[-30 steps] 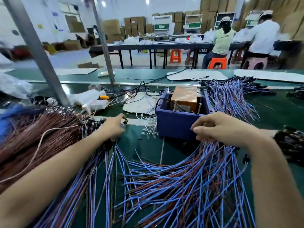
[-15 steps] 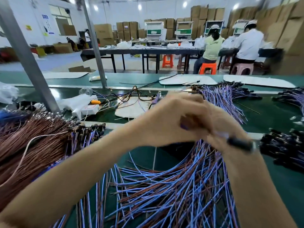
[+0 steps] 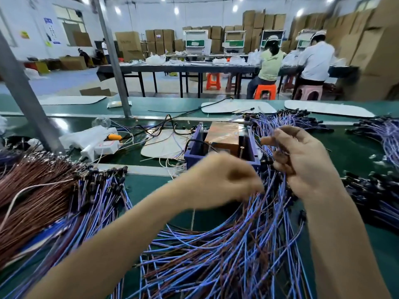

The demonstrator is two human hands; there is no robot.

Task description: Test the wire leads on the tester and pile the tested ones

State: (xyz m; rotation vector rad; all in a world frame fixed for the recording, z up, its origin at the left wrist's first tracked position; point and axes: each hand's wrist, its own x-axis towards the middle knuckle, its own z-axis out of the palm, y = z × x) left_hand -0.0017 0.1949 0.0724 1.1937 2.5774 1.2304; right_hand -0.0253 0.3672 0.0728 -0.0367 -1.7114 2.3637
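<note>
Head view, left to right: we see a brown pile at left, our blurred left hand centre, fingers curled into the wire leads, grip unclear; the tester just behind; our right hand curls round several leads.

Little free table around the tester

Loose wire leads cover the near table in front of the tester. A brown and blue pile closes the left side, and black-ended leads close the right. Bare green strips lie between the left pile and the tester, and also right of the tester. A slanted metal post stands at the far left.
</note>
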